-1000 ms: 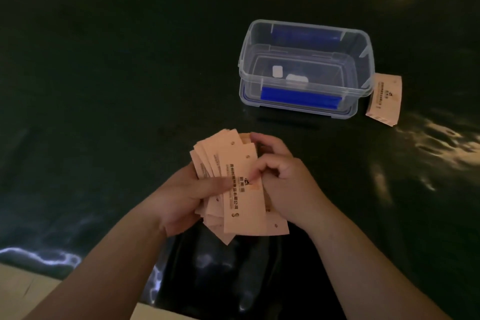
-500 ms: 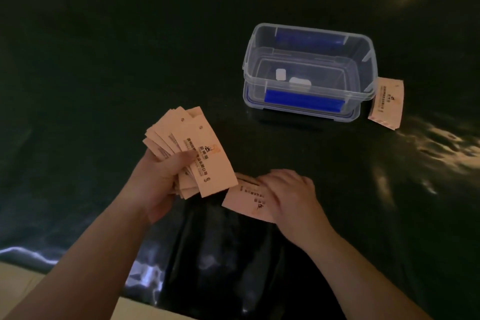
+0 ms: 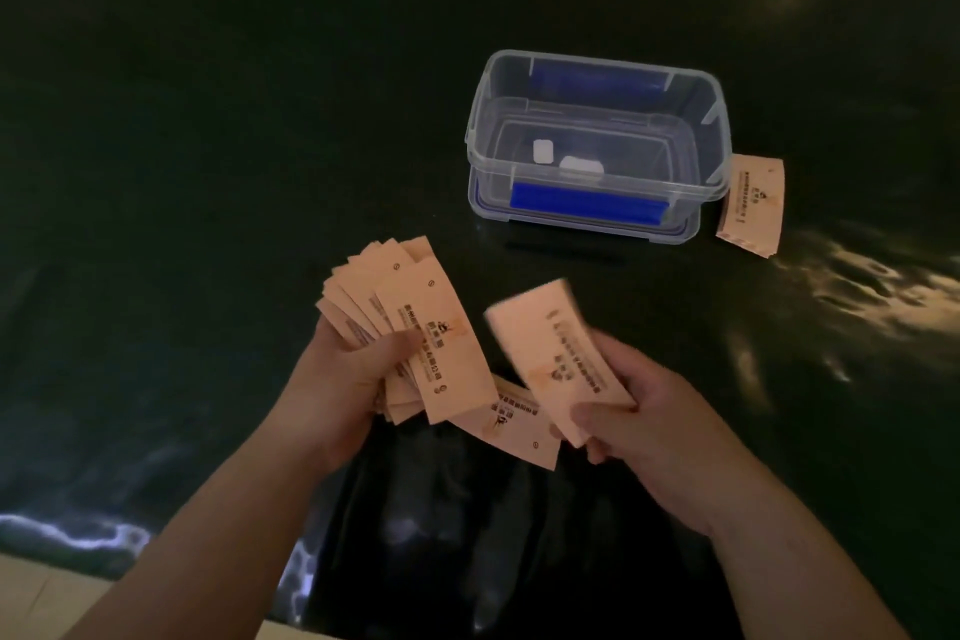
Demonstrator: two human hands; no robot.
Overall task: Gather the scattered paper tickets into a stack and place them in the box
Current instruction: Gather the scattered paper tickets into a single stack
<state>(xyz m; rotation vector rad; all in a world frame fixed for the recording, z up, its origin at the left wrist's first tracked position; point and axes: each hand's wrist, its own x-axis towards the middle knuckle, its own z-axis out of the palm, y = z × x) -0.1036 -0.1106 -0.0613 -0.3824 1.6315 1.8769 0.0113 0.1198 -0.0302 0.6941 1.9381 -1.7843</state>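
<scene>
My left hand [image 3: 343, 379] grips a fanned bundle of pale orange paper tickets [image 3: 410, 322], thumb across their fronts. My right hand [image 3: 634, 411] holds one ticket [image 3: 561, 353] lifted off the table, slightly blurred, to the right of the bundle. Another ticket [image 3: 509, 424] lies flat on the dark table between my hands. A further ticket [image 3: 753, 205] rests on the table against the right side of the clear plastic box [image 3: 483, 130], which stands open beyond my hands. Two small white pieces lie on the box floor.
The table [image 3: 208, 146] is covered with a dark, glossy sheet that wrinkles near its front edge. The box sits on its blue-latched lid [image 3: 587, 211]. A pale floor or bench strip [image 3: 47, 598] shows at the lower left.
My hands separated: the left carried the bundle to the left, and the right pressed on tickets on the table, then lifted one up. One ticket stays on the table.
</scene>
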